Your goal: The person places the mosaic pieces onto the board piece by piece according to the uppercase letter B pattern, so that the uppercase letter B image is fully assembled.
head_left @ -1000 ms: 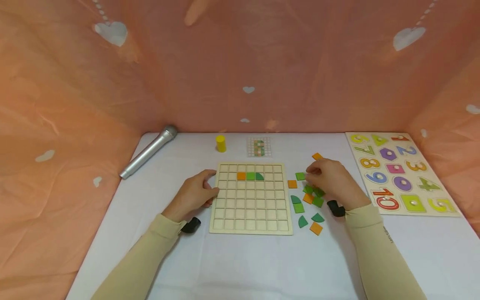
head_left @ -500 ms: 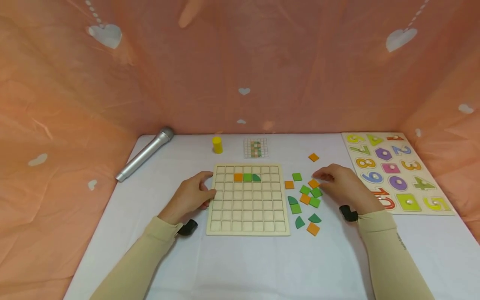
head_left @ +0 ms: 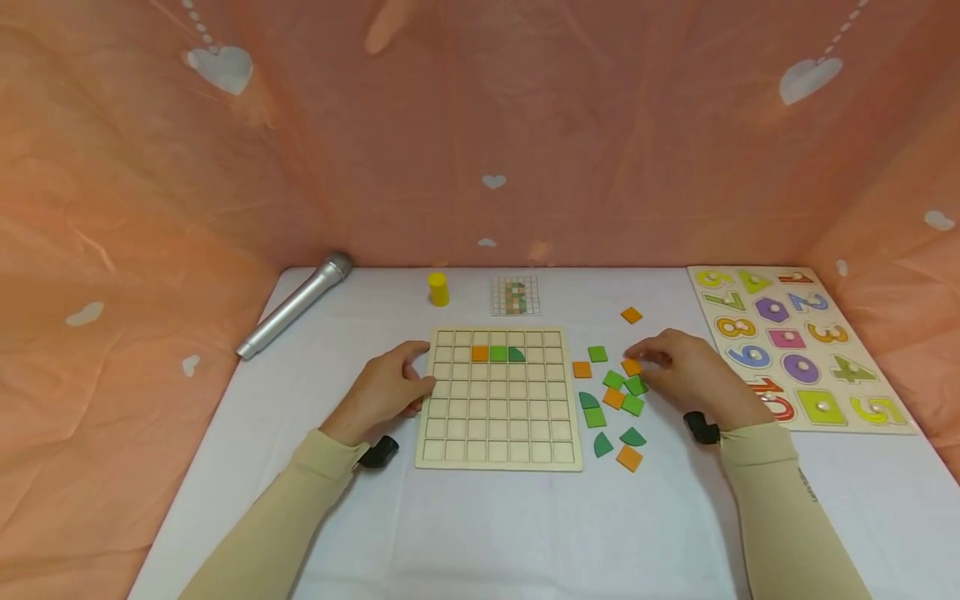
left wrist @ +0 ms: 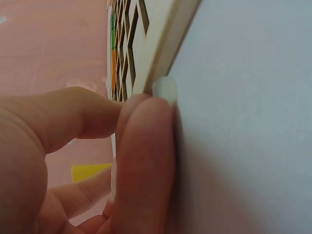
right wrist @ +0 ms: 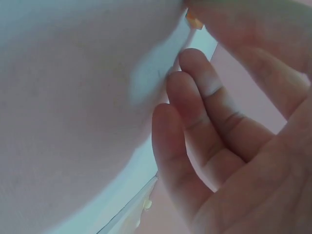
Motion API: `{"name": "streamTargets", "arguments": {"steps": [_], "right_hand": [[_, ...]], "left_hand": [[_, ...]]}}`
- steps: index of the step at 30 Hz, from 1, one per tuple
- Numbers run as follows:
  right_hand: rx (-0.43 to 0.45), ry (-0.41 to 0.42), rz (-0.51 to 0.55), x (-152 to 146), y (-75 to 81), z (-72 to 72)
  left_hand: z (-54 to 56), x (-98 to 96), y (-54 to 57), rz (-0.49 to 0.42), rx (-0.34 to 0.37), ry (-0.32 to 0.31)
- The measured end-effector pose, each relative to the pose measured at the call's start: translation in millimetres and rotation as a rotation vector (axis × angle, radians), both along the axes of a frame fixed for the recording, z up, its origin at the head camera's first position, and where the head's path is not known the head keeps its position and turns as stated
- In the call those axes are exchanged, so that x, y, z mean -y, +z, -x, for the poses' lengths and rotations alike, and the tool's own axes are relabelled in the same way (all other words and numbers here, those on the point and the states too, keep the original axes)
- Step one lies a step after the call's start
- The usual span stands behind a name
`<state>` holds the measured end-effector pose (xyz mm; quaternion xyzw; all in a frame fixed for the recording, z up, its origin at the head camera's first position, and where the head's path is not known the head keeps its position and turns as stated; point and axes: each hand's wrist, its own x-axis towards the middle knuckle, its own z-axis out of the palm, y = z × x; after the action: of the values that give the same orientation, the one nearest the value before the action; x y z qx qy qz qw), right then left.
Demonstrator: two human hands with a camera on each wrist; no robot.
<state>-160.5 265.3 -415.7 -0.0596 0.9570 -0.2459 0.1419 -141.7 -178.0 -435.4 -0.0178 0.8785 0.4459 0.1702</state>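
Note:
A wooden grid board [head_left: 498, 417] lies mid-table with an orange square [head_left: 480, 354], a green square [head_left: 498, 354] and a dark green quarter-circle in one row. My left hand [head_left: 381, 388] rests with relaxed, spread thumb and forefinger against its left edge. In the left wrist view, the fingertips [left wrist: 146, 126] touch the board's side [left wrist: 158, 48]. Over the loose tiles, my right hand [head_left: 682, 371] has thumb and forefinger at an orange square tile [head_left: 632, 367], pinching it. That tile [right wrist: 195, 20] shows small in the right wrist view, the other fingers loosely curled.
Several green and orange squares and quarter-circles lie right of the board, such as a green square [head_left: 597, 354]. Behind it are a pattern card [head_left: 516, 296] and a yellow cylinder [head_left: 438, 290]. A silver microphone [head_left: 296, 306] lies left, a number puzzle [head_left: 802, 350] right.
My right hand has drawn back to the right, uncovering several tiles, then stays at the orange square. My left hand stays at the board's edge. The head view shifts slightly.

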Motion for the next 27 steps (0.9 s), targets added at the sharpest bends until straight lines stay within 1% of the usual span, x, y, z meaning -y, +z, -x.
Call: {"name": "streamTargets", "arguments": {"steps": [15,22,27], "right_hand": [[-0.021,0.005,0.02,-2,-1.4,-0.2],[-0.018,-0.005,0.034,0,3.0,-0.9],[-0.016,-0.012,0.049,9,5.9,-0.6]], "left_hand": [[-0.2,0.5,0.0,-0.019,0.005,0.002],[-2.1,0.2,-0.6,-0.07,0.004,0.025],[-1.8,-0.7,-2.0,-0.063,0.011,0.026]]}}
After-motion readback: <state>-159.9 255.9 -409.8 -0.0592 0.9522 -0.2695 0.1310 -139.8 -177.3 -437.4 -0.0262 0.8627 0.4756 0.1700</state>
